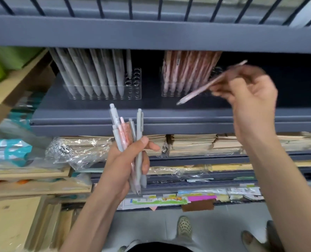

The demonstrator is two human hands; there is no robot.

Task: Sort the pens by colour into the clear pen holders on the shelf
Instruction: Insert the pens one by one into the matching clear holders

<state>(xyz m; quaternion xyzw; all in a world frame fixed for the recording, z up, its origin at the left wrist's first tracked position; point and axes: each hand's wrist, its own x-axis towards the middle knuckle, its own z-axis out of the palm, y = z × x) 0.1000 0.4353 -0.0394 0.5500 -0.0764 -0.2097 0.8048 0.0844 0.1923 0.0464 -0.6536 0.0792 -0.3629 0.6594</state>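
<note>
A: Nearest, at 6 o'clock?
B: Left hand (127, 160), closed around a bundle of grey and pink pens (128, 131), clicker ends up.

A: At 2 o'clock from it?
B: Right hand (251, 99), fingertips pinched on a single pink pen (202, 90), blurred, tip pointing down-left, above the shelf (96, 115).

A: Farther back?
B: Two clear holders: grey-pen holder (103, 91) at 11 o'clock of the left hand; pink-pen holder (185, 88) just behind the pinched pen.
</note>
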